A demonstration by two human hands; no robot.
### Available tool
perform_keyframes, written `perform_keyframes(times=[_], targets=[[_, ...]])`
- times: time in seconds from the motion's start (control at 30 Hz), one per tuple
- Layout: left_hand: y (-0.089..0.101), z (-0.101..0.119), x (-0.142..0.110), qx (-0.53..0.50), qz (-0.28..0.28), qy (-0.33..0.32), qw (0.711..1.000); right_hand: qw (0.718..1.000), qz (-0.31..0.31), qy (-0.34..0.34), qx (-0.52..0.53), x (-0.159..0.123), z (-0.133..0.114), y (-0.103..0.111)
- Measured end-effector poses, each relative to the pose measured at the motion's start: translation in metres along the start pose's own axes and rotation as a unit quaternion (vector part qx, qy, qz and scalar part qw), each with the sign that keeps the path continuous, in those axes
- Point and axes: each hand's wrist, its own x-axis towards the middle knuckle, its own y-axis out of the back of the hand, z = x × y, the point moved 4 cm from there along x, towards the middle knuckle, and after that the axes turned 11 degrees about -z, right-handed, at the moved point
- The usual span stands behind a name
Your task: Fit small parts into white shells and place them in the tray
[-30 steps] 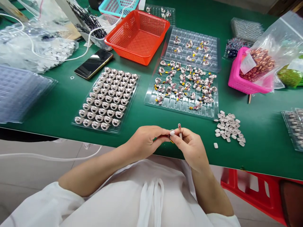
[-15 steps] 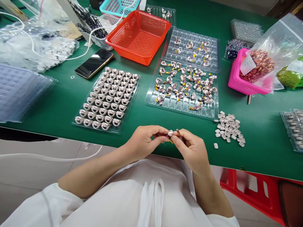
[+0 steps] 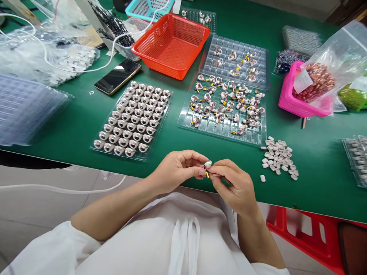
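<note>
Close to the table's front edge, my left hand (image 3: pixel 174 170) pinches a small white electronic part (image 3: pixel 207 164) between thumb and fingertips. A yellow tab hangs below this part. My right hand (image 3: pixel 236 184) is closed beside it, its fingertips against the part's right side. A thin tool (image 3: pixel 217 175), mostly hidden, lies between the right thumb and fingers. Similar white parts with yellow tabs lie loose on a clear tray (image 3: pixel 220 128) beyond my hands. To the right is a heap of small pale caps (image 3: pixel 276 156), with a single cap (image 3: pixel 262 178) lying apart.
Shiny ring-shaped shells fill a clear tray (image 3: pixel 147 156) on the left, near a phone (image 3: pixel 117 76). A red basket (image 3: pixel 169 47) stands behind. At right are a pink basket (image 3: pixel 304 105) with bagged copper-coloured pieces and another tray (image 3: pixel 357 158). A white cable (image 3: pixel 69 71) crosses the back left.
My right hand has turned and shifted slightly right and down. The dark tool that pointed up from its fingers is now mostly hidden. The white part has tilted in my left fingers.
</note>
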Motion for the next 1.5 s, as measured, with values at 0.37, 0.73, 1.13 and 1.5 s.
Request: perform_keyframes(times=[0.37,0.73,1.13,1.5], targets=[[0.004,-0.012,0.010,-0.151,-0.100,0.110,0.977,0.989,-0.039,0.094,-0.105,-0.004,0.004,-0.005],[0.004,-0.009,0.007,-0.143,-0.122,0.154,0.970,0.975,-0.119,0.139,-0.129,-0.005,0.002,0.000],[-0.005,-0.003,0.006,-0.125,-0.126,0.132,0.975,0.992,-0.072,0.103,-0.012,-0.010,0.003,0.005],[-0.010,0.006,0.003,-0.083,-0.029,0.007,0.996,0.965,0.219,-0.098,0.102,-0.035,0.023,0.001]])
